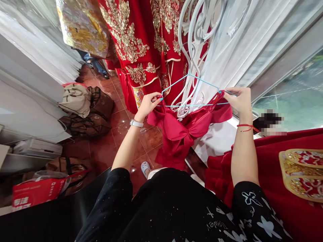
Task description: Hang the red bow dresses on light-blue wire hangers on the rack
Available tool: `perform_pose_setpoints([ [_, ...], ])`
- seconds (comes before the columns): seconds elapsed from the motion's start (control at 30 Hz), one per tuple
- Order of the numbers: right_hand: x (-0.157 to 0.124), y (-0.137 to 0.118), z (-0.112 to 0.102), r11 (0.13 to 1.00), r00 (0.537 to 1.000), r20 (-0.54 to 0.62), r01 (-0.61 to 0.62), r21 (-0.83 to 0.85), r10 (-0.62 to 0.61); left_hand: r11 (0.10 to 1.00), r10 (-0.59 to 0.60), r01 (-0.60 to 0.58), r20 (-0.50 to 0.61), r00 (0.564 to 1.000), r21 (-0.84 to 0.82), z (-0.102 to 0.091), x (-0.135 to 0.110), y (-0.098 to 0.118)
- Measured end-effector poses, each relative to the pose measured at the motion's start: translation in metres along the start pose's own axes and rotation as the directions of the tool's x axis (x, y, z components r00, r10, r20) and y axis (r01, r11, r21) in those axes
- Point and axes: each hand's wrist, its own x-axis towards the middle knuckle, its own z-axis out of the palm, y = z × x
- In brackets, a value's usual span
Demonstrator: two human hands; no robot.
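Note:
A red dress (181, 134) with a bow-like bodice hangs in front of me on a thin light-blue hanger (176, 82). My left hand (150, 103) is closed, pinching the dress strap at the hanger's left corner. At the right corner my right hand (238, 101) pinches the other strap, thumb and fingers together. The hanger's metal hook (188, 47) points upward, in front of a white scrollwork metal stand (194, 20); whether it rests on the stand I cannot tell. The dress's skirt hangs down toward my feet.
Red gowns with gold embroidery (138, 43) hang behind the stand, beside a white curtain (234, 43). Brown bags (101, 104) sit on the red tiled floor (123, 134) at left. A red velvet garment (270, 168) lies at right. A red paper bag (37, 193) stands lower left.

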Motion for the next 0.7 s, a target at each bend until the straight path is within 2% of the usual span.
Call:
perform_pose_setpoints([
  [0.17, -0.006, -0.007, 0.009, 0.959, 0.984, 0.118, 0.16, -0.235, -0.135, 1.0, 0.002, -0.002, -0.038, 0.999, 0.003, 0.004, -0.005, 0.0],
  [0.33, -0.011, -0.003, 0.015, 0.905, 0.959, 0.107, 0.282, -0.317, -0.262, 0.999, 0.001, 0.001, -0.054, 0.999, 0.04, 0.004, -0.007, -0.004],
  [0.47, -0.008, 0.003, 0.013, 0.904, 0.955, 0.11, 0.295, -0.309, -0.274, 1.0, 0.005, -0.005, -0.096, 0.995, 0.003, -0.001, -0.01, -0.022],
  [0.53, -0.011, 0.003, 0.019, 0.911, 0.964, 0.031, 0.259, -0.321, -0.263, 0.993, -0.07, 0.06, -0.105, 0.992, -0.097, -0.002, -0.017, -0.038],
  [0.6, -0.021, -0.001, 0.036, 0.938, 0.963, -0.071, 0.233, -0.256, -0.259, 0.962, -0.176, 0.164, -0.037, 0.984, -0.216, -0.002, -0.027, -0.054],
  [0.63, -0.029, -0.004, 0.05, 0.955, 0.965, -0.078, 0.233, -0.183, -0.251, 0.941, -0.219, 0.213, 0.008, 0.976, -0.262, -0.001, -0.033, -0.061],
  [0.67, -0.037, -0.009, 0.067, 0.967, 0.969, -0.05, 0.236, -0.093, -0.241, 0.921, -0.251, 0.251, 0.04, 0.967, -0.298, 0.001, -0.039, -0.065],
  [0.7, -0.046, -0.015, 0.088, 0.973, 0.973, 0.03, 0.23, 0.003, -0.23, 0.904, -0.274, 0.275, 0.05, 0.96, -0.326, 0.003, -0.045, -0.068],
])
